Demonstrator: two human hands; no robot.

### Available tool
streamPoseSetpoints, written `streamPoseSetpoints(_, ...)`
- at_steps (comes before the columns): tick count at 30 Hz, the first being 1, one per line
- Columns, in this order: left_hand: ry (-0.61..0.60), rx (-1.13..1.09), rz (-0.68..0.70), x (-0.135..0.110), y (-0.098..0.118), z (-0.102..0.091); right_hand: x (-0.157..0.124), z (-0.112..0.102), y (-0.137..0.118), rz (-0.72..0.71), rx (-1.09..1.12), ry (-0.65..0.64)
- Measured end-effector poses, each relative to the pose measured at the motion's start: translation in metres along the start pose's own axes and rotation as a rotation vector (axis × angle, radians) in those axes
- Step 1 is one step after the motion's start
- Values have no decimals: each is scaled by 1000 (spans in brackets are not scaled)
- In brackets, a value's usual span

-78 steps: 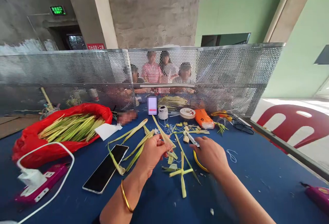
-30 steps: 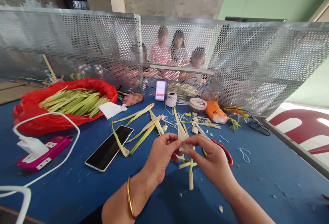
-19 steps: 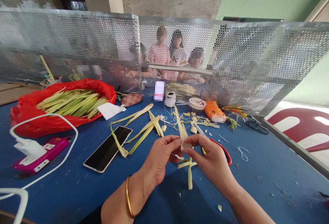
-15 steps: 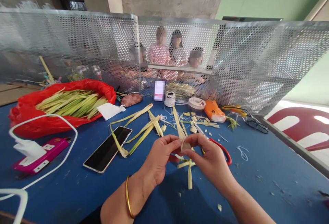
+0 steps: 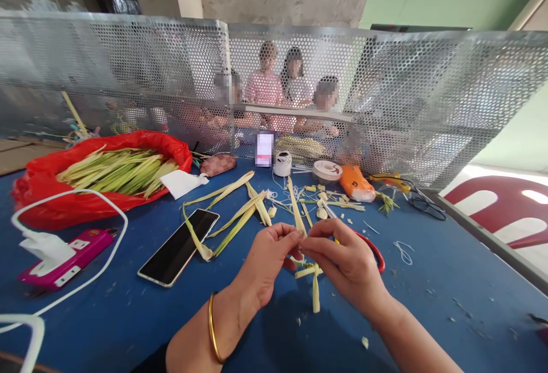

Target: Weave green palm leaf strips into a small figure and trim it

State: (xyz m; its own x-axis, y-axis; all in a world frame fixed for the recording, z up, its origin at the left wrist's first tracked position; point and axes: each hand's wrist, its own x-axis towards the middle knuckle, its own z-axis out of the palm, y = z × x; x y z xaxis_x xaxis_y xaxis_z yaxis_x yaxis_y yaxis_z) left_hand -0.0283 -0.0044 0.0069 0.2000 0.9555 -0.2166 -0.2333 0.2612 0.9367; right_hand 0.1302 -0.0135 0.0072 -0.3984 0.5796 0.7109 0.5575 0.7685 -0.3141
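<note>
Both hands have drawn closer since a moment ago, covering the folded end of the palm leaf strip. Left hand and right hand meet above the blue counter, fingers pinched shut on the strip, which runs on toward 12 o'clock. A leaf cross lies at 6 o'clock below them, red-handled scissors at 3 o'clock, and a smartphone at 9 o'clock.

The blue table bears a red bag, a phone and a pink power strip. Loose leaf strips lie mid-table (offcuts around them), a thread spool and tape roll behind.
</note>
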Motion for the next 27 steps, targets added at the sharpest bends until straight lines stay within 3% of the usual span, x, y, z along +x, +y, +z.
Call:
streamPoseSetpoints(5, 8, 3, 16, 1, -2, 0, 0, 2, 0, -11, -63, -7)
streamPoseSetpoints(18, 103, 202, 196, 2, -4, 1, -1, 7, -3, 429, 242, -6)
streamPoseSetpoints(27, 63, 87, 132, -2, 1, 5, 4, 9, -8, 646, 322, 80)
